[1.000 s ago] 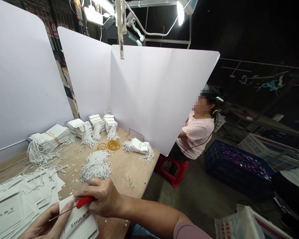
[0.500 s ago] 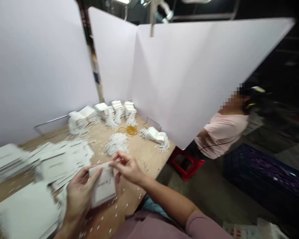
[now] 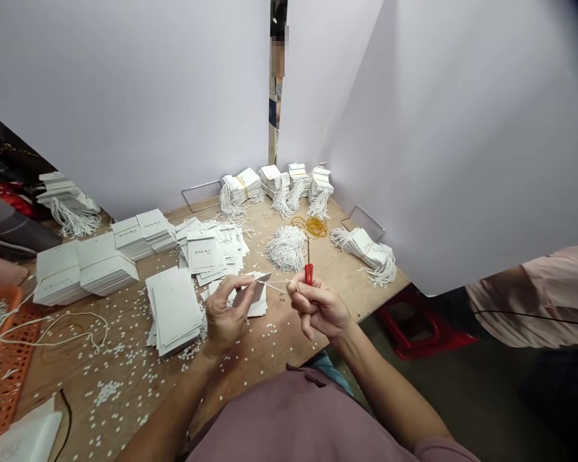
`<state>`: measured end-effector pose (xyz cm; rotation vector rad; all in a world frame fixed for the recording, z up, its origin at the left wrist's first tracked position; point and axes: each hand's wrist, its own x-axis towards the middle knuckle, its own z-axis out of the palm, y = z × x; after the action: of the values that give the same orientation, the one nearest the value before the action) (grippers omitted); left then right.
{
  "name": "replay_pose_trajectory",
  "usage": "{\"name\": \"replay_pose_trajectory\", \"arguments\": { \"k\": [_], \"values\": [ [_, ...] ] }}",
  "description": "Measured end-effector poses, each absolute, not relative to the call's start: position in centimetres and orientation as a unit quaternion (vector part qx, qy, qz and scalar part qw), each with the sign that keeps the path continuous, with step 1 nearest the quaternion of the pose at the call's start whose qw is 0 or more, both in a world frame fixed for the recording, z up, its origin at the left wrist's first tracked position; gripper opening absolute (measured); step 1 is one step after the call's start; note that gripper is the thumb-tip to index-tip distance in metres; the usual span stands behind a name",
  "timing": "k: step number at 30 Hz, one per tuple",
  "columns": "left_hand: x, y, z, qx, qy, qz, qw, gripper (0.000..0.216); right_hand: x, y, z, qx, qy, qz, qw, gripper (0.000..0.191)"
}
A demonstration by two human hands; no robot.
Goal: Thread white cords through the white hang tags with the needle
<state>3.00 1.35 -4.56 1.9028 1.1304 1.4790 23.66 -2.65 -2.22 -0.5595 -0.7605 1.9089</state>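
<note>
My left hand (image 3: 228,312) pinches a white hang tag (image 3: 261,285), held nearly edge-on. A white string (image 3: 275,287) runs taut from the tag to my right hand (image 3: 322,307), whose thumb and finger pinch its end. The same right hand also grips a red-handled awl (image 3: 309,273), its thin metal shaft pointing up; the tip is too small to make out. Behind the hands lies a bundle of white strings (image 3: 287,249). Loose printed tags (image 3: 205,252) are heaped left of it, and a stack of larger white cards (image 3: 176,307) sits beside my left hand.
Banded tag bundles with strings (image 3: 243,184) line the table's back, and another bundle (image 3: 366,250) lies right. Yellow rubber bands (image 3: 316,226) are near the strings. An orange basket (image 3: 26,346) stands left. White partitions (image 3: 438,160) enclose the table (image 3: 250,378). A person's sleeve (image 3: 559,289) shows beyond.
My view has swung left and down. The hands have moved apart, and a string now stretches between them. The tag has turned from face-on to nearly edge-on.
</note>
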Motion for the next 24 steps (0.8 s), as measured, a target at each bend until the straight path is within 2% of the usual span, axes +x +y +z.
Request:
{"name": "replay_pose_trajectory", "arguments": {
  "k": [4,7,10,15,24],
  "values": [
    [2.5,1.2,-4.2,0.765,0.310,0.538,0.172,0.020,23.0,-2.5,-1.4,-0.311,-0.370,0.756,0.441,0.047],
    [2.3,0.9,-3.7,0.806,0.259,0.513,0.140,0.031,21.9,-1.7,-1.3,-0.393,-0.397,0.684,0.469,0.054],
    [1.9,0.6,-3.3,0.840,0.237,0.476,0.110,0.036,21.3,-0.9,-1.8,-0.439,-0.412,0.633,0.487,0.050],
    [1.5,0.7,-3.3,0.865,0.215,0.442,0.099,0.041,21.5,-0.4,-2.4,-0.438,-0.442,0.624,0.473,0.039],
    [3.6,1.6,-2.9,0.907,0.155,0.382,0.091,0.038,24.5,-1.7,-2.6,-0.431,-0.445,0.613,0.489,0.045]
  ]
}}
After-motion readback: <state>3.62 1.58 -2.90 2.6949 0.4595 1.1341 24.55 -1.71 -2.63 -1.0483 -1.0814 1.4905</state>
